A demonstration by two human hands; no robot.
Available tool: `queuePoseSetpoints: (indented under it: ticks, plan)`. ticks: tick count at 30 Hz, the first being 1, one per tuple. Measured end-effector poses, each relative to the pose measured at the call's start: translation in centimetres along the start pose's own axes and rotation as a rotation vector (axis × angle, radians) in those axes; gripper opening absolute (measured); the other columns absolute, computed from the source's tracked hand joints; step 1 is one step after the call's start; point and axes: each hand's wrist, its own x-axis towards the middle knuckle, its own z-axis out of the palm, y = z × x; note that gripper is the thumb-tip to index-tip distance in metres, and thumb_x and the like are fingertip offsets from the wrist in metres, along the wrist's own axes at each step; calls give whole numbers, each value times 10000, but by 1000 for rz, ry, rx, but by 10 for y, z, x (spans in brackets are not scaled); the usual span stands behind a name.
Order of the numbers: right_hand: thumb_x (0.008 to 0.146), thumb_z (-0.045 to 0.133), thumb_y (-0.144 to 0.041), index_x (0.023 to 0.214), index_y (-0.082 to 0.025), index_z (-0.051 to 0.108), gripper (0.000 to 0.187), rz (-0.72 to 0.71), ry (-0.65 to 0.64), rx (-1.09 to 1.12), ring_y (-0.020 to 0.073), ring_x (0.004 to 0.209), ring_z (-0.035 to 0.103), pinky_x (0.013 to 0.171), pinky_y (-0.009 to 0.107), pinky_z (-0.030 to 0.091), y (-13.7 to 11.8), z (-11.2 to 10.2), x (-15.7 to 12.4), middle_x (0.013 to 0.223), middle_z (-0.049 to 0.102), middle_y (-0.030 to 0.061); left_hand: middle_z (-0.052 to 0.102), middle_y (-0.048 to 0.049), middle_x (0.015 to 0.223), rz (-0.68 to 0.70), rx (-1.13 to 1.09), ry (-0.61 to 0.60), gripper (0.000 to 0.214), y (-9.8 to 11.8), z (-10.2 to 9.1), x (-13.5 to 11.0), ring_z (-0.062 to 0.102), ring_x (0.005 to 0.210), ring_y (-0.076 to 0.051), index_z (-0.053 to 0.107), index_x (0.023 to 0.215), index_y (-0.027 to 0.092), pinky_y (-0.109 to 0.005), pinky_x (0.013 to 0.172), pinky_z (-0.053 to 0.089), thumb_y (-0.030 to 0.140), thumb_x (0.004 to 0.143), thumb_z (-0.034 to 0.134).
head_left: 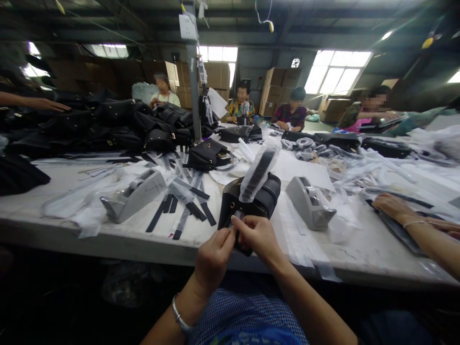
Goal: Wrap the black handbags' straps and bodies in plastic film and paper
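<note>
A small black handbag (260,196) stands at the near edge of the white table (64,225), with a strap in a clear plastic sleeve (257,175) sticking up out of it. My left hand (212,261) and my right hand (256,235) meet at the bag's front lower corner. Both pinch a small piece there, possibly a tag or wrapper, too small to name. My left wrist wears a silver bangle (179,316).
Two grey tape dispensers (134,194) (311,201) flank the bag. Black straps in sleeves (187,201) lie scattered. Piles of black bags (115,124) cover the far left. A neighbour's hand (395,207) rests at right. Several people sit across the table.
</note>
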Motion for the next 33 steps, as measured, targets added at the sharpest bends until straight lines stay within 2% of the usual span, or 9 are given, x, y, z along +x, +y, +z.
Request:
queuePoseSetpoints:
  ticks: [7,11,14,17,20,23,25,29,33]
  plan:
    - [808,612,-612,515,-180,527,530,41,-118,109,93,325,508,350,186,419,4,-5,0,405,554,-14,760,-83,976,-34,-103,-69,271,4,-10,-12,711,896,-207,750,1137,271,-272,827,536,229,941,567]
    - [806,599,-630,522,-169,532,546,47,-161,110,77,310,476,330,170,373,8,-10,1,409,559,-11,745,-78,967,-427,-295,145,249,8,-18,-5,694,869,-212,752,1040,225,-309,826,535,370,939,577]
    - [820,600,-618,541,-169,533,533,13,-156,102,70,314,466,334,167,366,9,-10,3,421,562,-18,738,-79,882,-725,-605,-5,370,10,-16,3,684,780,-201,736,1011,175,-285,713,538,496,915,579]
    - [835,595,-607,544,-169,531,530,-7,-158,91,70,326,474,347,167,373,10,-8,5,424,553,-23,705,-59,798,-836,-809,-138,403,14,-6,3,650,706,-168,718,964,145,-235,615,507,522,826,694]
    - [845,589,-602,547,-173,525,527,9,-155,77,75,338,485,351,170,375,10,-6,1,436,550,-27,647,-9,710,-895,-831,-69,446,20,4,-4,552,551,-108,701,1016,147,-180,449,383,517,773,751]
    - [874,572,-583,599,-170,583,497,-11,-149,16,82,353,495,367,179,385,7,-17,-10,456,566,-23,691,-25,790,-859,-784,29,408,23,9,-9,626,687,-133,709,1026,163,-196,583,459,488,782,753]
    - [902,559,-560,689,-168,661,457,-105,-41,-69,95,379,513,412,197,420,3,-39,-17,464,581,-17,731,-56,944,-827,-743,86,381,23,9,-11,663,920,-193,719,1003,171,-250,803,496,467,769,769]
    - [916,577,-477,889,-194,732,324,-359,541,-380,204,791,696,807,312,536,-1,-127,-10,802,750,64,739,-62,1028,-871,-692,143,429,16,12,-13,650,1000,-229,713,998,176,-296,888,475,483,713,805]
    - [815,678,-335,944,-182,758,215,-140,773,-558,294,1402,412,1181,411,258,17,-219,23,1412,579,117,741,-53,1011,-906,-728,135,488,11,18,-16,650,993,-227,700,1016,176,-299,900,474,506,679,823]
